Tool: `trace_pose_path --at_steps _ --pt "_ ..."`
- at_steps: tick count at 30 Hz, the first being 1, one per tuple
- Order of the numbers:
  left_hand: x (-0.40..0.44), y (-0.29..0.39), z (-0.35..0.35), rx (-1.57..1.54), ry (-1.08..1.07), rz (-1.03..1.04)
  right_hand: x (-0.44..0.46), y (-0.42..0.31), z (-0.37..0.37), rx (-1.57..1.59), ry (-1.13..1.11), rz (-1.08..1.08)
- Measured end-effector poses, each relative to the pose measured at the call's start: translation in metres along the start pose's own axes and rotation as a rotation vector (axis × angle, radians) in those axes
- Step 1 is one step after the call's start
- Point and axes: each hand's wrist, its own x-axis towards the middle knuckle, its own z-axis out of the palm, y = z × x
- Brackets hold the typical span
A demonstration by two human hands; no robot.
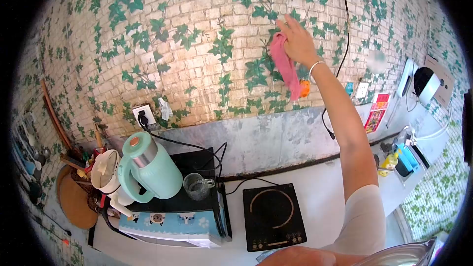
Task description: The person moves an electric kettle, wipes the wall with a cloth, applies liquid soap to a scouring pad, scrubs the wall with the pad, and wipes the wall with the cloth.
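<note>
High on the wall, my right hand (298,44) presses a pink cloth (283,61) against the brick-and-ivy wallpaper (207,24). Some of its fingers stretch upward past the cloth, whose loose end hangs down beside an orange sticker or hook (305,88). A pale bracelet (312,72) circles the wrist. My left hand does not show; only a strip of bare skin (305,257) appears at the bottom edge, and I cannot tell which body part it is.
Below lies a black induction cooktop (273,214) on the white counter (322,202). On the left, a mint kettle (156,167) and a glass mug (197,186) stand atop a cloth-covered appliance (167,221). Black cables (347,24) run along the wall. A yellow bottle (389,162) stands right.
</note>
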Motion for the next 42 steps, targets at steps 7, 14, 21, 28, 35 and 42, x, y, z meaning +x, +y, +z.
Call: trace_pose_path --at_steps 7,14,21,28,35,42 --pt "-0.014 0.009 0.004 -0.057 -0.088 -0.136 0.019 0.053 0.036 0.116 0.030 0.272" --pt "-0.031 0.000 -0.004 -0.108 -0.121 -0.255 -0.044 0.032 0.060 -0.036 0.150 0.216" --pt "-0.049 -0.021 -0.017 -0.185 -0.144 -0.345 -0.099 0.021 0.058 0.012 -0.021 0.212" --pt "-0.079 -0.043 -0.039 -0.280 -0.126 -0.423 -0.139 -0.032 0.065 0.074 -0.035 0.046" --pt "-0.134 -0.062 -0.057 -0.402 -0.076 -0.533 -0.172 -0.061 0.098 0.058 -0.079 0.084" --pt "-0.169 -0.066 -0.068 -0.378 -0.062 -0.552 -0.236 -0.064 0.108 0.072 -0.183 0.035"
